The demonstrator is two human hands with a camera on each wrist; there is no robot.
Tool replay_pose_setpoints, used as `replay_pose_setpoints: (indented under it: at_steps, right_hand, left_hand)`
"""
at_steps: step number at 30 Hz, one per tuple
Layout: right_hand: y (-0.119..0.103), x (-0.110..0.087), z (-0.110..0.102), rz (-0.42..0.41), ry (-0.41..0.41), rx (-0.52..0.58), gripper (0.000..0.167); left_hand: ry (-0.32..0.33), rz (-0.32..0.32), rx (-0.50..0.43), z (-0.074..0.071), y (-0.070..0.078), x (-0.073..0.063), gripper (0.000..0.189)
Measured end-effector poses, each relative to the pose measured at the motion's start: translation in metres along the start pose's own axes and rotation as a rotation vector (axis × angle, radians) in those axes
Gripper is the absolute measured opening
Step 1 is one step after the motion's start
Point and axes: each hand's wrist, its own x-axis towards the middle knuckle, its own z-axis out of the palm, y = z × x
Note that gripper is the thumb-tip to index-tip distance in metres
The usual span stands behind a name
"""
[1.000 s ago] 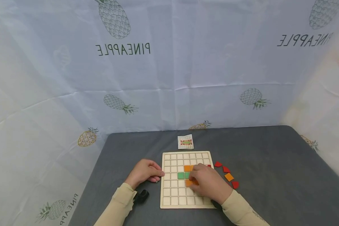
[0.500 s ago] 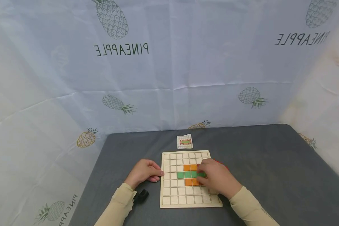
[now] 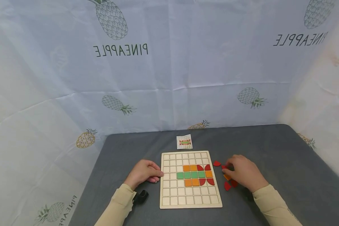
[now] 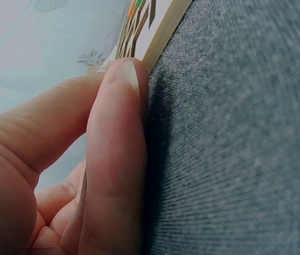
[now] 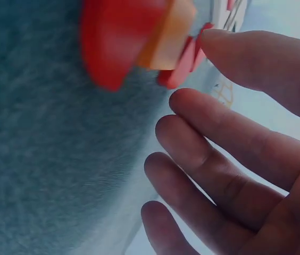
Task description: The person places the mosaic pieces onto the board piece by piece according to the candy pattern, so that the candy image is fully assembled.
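Note:
A pale wooden grid board (image 3: 170, 191) lies on the dark table, bearing green squares (image 3: 190, 175), orange squares (image 3: 190, 168) and red rounded pieces (image 3: 202, 181). At its left edge my left hand (image 3: 145, 172) holds on, thumb tip and a finger meeting at the rim in the left wrist view. To the right of the board, my right hand (image 3: 243, 172) is over loose pieces, fingers and thumb apart. Under and beside it are a red piece (image 3: 227, 186) and an orange square (image 3: 227, 177); the hand partly hides others. In the right wrist view, the thumb overlaps a red piece (image 5: 177, 73).
A small paper card (image 3: 184, 142) with a coloured grid pattern lies behind the board. Another loose red piece (image 3: 217, 163) is near the board's right edge. A black device (image 3: 141, 197) sits at my left wrist. A white pineapple-print cloth (image 3: 169, 69) hangs around the table.
My right hand has moved right, off the board and onto the loose pieces, uncovering the coloured rows. My left hand stays at the board's left edge.

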Motion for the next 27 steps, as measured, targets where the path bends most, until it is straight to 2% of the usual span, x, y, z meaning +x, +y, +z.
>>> replay_pose_setpoints:
  at_steps: [8, 15, 22, 27]
  right_hand:
    - [-0.0006, 0.0004, -0.0009, 0.056, -0.014, -0.002, 0.027]
    - [0.0062, 0.0005, -0.0009, 0.049, -0.003, -0.002, 0.022]
    - [0.0033, 0.0029, -0.0022, 0.091, -0.025, 0.014, 0.028]
    - [0.0053, 0.0034, 0.0004, 0.074, -0.013, 0.007, 0.024]
  left_hand:
    - [0.004, 0.009, 0.005, 0.0011, 0.0001, 0.0008, 0.031]
    - [0.001, 0.002, 0.003, 0.0, 0.0008, 0.0006, 0.031]
    - [0.005, 0.003, 0.007, -0.0009, 0.0009, -0.0003, 0.032]
    - [0.006, -0.005, 0.007, 0.0006, 0.0008, 0.0001, 0.032]
